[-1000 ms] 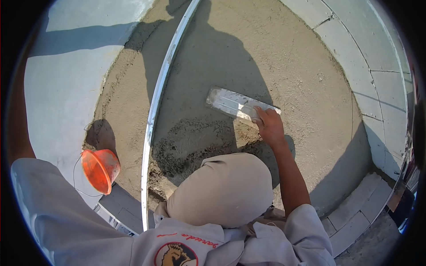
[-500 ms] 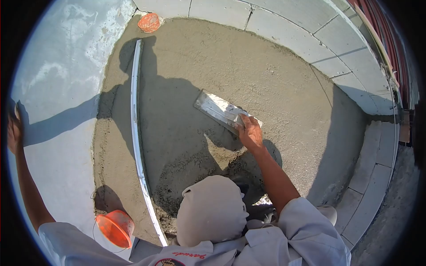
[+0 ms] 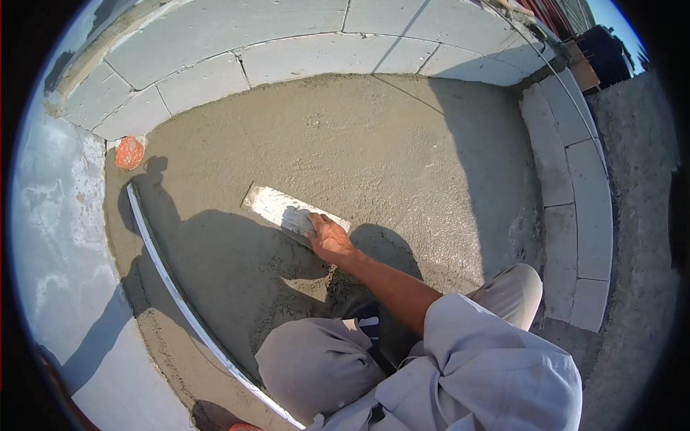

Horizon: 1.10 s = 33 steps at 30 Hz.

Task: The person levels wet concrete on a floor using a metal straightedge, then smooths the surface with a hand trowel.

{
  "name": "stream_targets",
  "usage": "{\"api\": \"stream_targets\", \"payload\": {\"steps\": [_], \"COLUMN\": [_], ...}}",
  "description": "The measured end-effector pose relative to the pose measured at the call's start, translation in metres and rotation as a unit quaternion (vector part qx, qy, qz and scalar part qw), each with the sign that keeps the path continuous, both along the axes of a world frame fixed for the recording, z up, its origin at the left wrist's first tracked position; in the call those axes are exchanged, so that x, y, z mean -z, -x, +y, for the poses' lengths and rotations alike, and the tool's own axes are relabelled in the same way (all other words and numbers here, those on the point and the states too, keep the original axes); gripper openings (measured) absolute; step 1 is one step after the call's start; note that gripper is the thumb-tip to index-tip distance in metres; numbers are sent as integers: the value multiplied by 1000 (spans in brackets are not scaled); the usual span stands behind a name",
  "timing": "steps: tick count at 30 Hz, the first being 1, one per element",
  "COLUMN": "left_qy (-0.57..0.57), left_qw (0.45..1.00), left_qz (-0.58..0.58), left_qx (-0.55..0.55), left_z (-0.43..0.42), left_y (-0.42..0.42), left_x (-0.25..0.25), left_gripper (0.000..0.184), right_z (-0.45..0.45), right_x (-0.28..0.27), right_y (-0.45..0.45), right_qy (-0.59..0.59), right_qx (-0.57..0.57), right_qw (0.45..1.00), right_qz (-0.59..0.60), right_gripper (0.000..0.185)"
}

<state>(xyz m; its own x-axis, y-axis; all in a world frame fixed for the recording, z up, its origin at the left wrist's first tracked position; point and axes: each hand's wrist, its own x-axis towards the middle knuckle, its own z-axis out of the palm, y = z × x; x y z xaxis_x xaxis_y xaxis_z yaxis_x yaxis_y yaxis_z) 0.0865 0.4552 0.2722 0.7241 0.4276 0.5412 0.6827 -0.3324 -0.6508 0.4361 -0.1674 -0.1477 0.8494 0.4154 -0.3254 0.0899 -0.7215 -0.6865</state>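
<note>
My right hand (image 3: 330, 238) is closed around the handle of a rectangular finishing trowel (image 3: 272, 204). The trowel's pale, smeared blade lies on the wet grey mortar floor (image 3: 374, 165), its long side slanting down to the right. To the left of it, a long metal straightedge (image 3: 172, 286) rests on the mortar, running from the far left toward my knee. Of my left arm, only a dark strip of forearm (image 3: 66, 395) shows at the lower left rim; the hand itself is lost beyond the view.
Pale block walls (image 3: 302, 59) border the mortar at the back, with a low block edge (image 3: 593, 215) on the right. A smooth grey surface (image 3: 68, 237) lies left. An orange container (image 3: 130, 153) sits in the far left corner; an orange rim (image 3: 244, 427) shows by my leg.
My view has turned, so the scene sits farther left and the right-hand blocks show more. My left hand has left the view. The right hand still grips the trowel on the mortar.
</note>
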Motion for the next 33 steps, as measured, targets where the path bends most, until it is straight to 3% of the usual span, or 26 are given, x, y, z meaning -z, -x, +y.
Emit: {"api": "stream_targets", "payload": {"steps": [6, 12, 20, 25, 27, 29, 31, 32, 33], "left_qy": [-15, 35, 157, 266, 372, 551, 690, 787, 789], "left_qw": [999, 999, 982, 953, 916, 817, 702, 593, 583], "left_qz": [30, -20, -97, -139, -151, -157, -140, -62, -13], "left_qx": [0, -4, -48, -36, 7, 64, 108, 157, 195], "left_z": [-15, -6, 7, -3, -21, -68, -225, -332, -414], "left_y": [-9, -33, -81, -133, -164, -205, -261, -284, -295], "left_x": [-19, -9, 14, 34, 58, 105, 135, 121, 115], "left_gripper": [87, 85, 84, 83, 83, 83, 78, 77, 67], "right_z": [-83, -51, -147, -143, -140, -143, -149, -148, -146], "right_x": [2, -5, -11, 11, 10, 5, 0, 1, 6], "right_y": [13, 15, 41, 39, 42, 40, 38, 37, 36], "right_qy": [9, -19, 89, -18, -23, -23, -18, -21, -25], "right_qx": [35, -27, -41, -16, -4, -2, -14, -18, -22], "right_qw": [999, 999, 995, 999, 1000, 999, 998, 998, 998], "right_qz": [-17, 30, 14, -30, 1, 28, 54, 53, 51], "right_gripper": [52, 50, 46, 41, 44, 47, 48, 49, 49]}}
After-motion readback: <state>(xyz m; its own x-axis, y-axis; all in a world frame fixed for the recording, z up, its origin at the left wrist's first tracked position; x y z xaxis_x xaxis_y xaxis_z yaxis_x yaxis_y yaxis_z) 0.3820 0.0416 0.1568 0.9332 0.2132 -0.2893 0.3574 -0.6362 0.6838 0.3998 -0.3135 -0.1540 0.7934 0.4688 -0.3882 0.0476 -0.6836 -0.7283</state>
